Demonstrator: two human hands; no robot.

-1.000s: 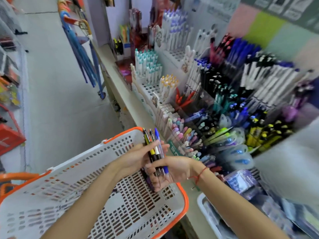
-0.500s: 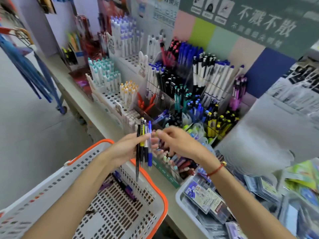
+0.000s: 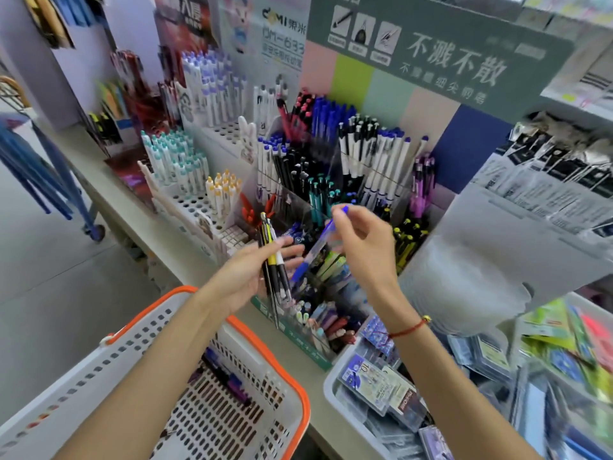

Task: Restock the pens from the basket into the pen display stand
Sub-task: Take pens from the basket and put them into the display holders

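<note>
Blue pen (image 3: 318,249) slants, cap up-right, pinched by right hand (image 3: 363,242); left hand (image 3: 252,270) grips upright pens (image 3: 273,257)

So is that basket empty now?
No. A few dark and purple pens lie on the floor of the basket.

left hand (image 3: 247,275) gripping a bunch of pens (image 3: 273,260), tips down, over the near edge of the pen display stand (image 3: 331,200). right hand (image 3: 361,240) pinching a blue pen (image 3: 318,247), slanted, just beside the bunch above the stand's front compartments. below, white basket (image 3: 265,330) with orange rim, a few dark pens (image 3: 229,380) lying inside.
</note>
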